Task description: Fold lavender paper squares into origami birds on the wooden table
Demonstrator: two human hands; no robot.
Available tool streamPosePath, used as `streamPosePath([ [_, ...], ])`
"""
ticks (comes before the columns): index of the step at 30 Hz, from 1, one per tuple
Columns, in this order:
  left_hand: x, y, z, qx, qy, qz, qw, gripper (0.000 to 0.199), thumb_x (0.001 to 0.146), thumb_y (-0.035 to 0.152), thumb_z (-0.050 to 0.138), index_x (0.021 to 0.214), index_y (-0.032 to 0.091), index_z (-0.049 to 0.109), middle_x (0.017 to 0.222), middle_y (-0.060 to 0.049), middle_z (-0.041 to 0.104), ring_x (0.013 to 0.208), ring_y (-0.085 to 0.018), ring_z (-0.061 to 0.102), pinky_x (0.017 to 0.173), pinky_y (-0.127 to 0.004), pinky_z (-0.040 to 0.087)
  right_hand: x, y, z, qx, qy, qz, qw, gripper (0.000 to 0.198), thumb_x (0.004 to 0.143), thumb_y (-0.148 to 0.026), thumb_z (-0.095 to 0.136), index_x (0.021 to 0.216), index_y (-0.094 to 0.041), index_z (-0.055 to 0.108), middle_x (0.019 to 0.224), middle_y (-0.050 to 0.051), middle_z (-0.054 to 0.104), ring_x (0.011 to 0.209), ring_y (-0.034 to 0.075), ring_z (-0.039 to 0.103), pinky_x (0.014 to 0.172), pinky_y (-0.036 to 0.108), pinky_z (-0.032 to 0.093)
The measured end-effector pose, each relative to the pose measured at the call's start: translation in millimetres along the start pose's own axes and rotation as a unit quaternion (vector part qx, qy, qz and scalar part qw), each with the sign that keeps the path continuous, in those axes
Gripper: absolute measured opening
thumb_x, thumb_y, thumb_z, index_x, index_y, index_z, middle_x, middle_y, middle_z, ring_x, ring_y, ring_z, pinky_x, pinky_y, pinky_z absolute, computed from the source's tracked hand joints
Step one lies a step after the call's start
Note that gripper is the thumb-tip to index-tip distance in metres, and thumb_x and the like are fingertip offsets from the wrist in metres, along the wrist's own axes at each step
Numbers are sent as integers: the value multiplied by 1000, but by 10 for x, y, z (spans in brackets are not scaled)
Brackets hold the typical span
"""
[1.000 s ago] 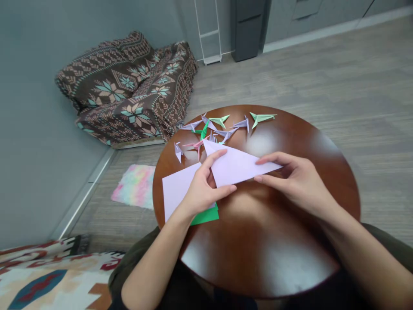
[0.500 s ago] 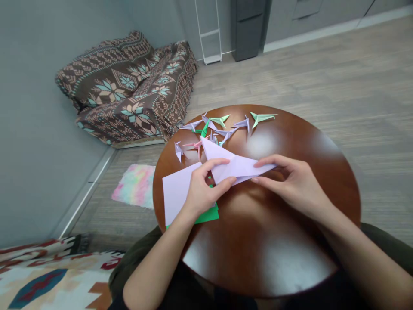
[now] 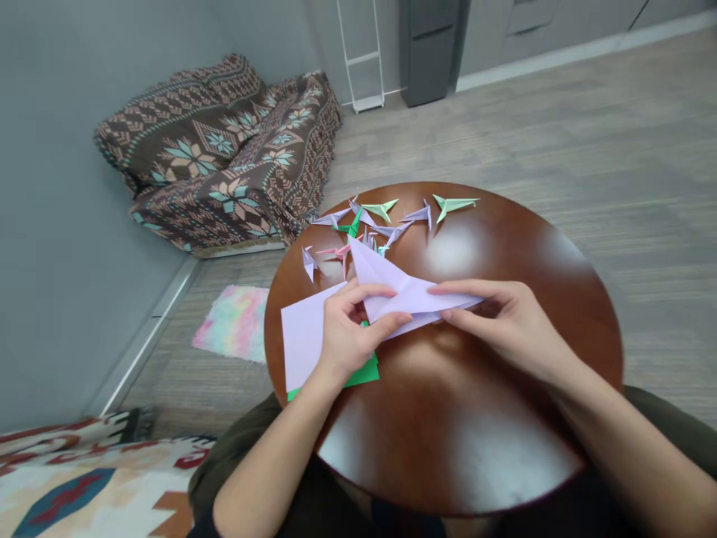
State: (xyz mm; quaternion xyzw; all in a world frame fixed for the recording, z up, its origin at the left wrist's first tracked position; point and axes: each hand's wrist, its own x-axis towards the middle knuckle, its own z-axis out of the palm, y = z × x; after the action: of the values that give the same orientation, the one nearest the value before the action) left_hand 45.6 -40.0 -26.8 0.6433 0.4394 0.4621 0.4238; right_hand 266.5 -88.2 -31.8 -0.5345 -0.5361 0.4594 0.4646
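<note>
A partly folded sheet of lilac origami paper is held between both hands above the round table. My left hand pinches its lower left part between thumb and fingers. On the other side, my right hand has its index finger on top of the paper's right end and its thumb under the near edge, where the layers gape a little. Beneath my left hand lie a flat lilac sheet and green paper, both partly hidden by the hand.
Several folded paper figures lie at the table's far left, among them a pink one, a dark green one and a pale green one. The brown table has a glossy top. A covered sofa stands beyond.
My right index finger has slid leftward and straightened over the paper, pressing its right part flatter. The left hand keeps nearly the same grip.
</note>
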Motion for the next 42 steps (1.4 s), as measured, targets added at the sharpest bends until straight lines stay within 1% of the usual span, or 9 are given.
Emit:
streamPosePath([
  [6, 34, -11, -3, -54, 9, 5, 998, 44, 54, 51, 97, 80, 20, 81, 80, -4, 70, 76, -20, 58, 67, -28, 44, -3, -21, 8, -6, 22, -25, 999, 24, 80, -27, 82, 103, -28, 87, 104, 4, 85, 91, 32, 80, 71, 36, 64],
  [11, 41, -21, -43, -147, -118, -87, 978, 78, 46, 28, 103, 118, 28, 72, 104, -3, 72, 78, -20, 68, 68, -29, 55, 26, -17, -81, -12, 34, -21, 999, 20, 80, -28, 82, 99, -27, 88, 99, 5, 85, 88, 31, 81, 74, 36, 64],
  [13, 37, -21, -81, -130, -166, -110, 971, 73, 54, 26, 100, 121, 28, 72, 111, -5, 73, 79, -21, 70, 70, -30, 56, 35, -21, -113, -12, 17, -16, 1000, 20, 80, -30, 83, 100, -26, 88, 101, 5, 85, 92, 32, 81, 80, 38, 64],
  [17, 62, -17, -166, -42, -188, -58, 980, 47, 62, 32, 96, 105, 21, 81, 105, -7, 77, 88, -24, 70, 80, -31, 55, 36, -22, -140, -19, -38, -4, 999, 21, 83, -32, 82, 102, -27, 87, 104, 4, 84, 94, 32, 80, 85, 40, 64],
  [22, 104, 15, -191, 9, -207, -29, 978, 50, 65, 35, 94, 111, 21, 82, 107, -8, 80, 97, -26, 72, 87, -33, 55, 42, -5, -136, -9, -71, -2, 997, 19, 84, -31, 82, 102, -30, 87, 107, 2, 84, 97, 31, 80, 87, 37, 63],
  [28, 104, -64, -99, -70, -105, -71, 989, 20, 70, 34, 91, 81, 18, 85, 86, -7, 82, 82, -22, 73, 78, -29, 55, 43, -15, -84, 10, -56, -15, 998, 17, 82, -29, 83, 99, -28, 88, 99, 4, 85, 93, 30, 82, 85, 35, 65],
  [31, 91, -183, -70, -126, -34, -136, 982, 26, 72, 43, 89, 74, 18, 84, 74, -4, 78, 63, -15, 64, 64, -26, 51, 37, -22, -59, 32, -24, -10, 999, 16, 80, -30, 85, 96, -28, 88, 90, 4, 85, 84, 28, 82, 79, 33, 66],
  [35, 94, -279, -53, -177, 29, -176, 968, 29, 69, 44, 91, 72, 17, 81, 75, -2, 76, 63, -14, 62, 65, -27, 52, 44, -3, -49, 49, 18, -2, 999, 16, 77, -33, 88, 91, -26, 88, 79, 5, 84, 74, 24, 81, 71, 30, 64],
  [42, -11, -92, 45, -50, 65, -94, 992, 34, 75, 43, 85, 63, 14, 72, 60, 2, 61, 57, -10, 50, 55, -23, 43, 41, 17, 3, 25, 54, 14, 998, 19, 72, -41, 91, 76, -24, 84, 84, 6, 83, 66, 19, 71, 54, 26, 50],
])
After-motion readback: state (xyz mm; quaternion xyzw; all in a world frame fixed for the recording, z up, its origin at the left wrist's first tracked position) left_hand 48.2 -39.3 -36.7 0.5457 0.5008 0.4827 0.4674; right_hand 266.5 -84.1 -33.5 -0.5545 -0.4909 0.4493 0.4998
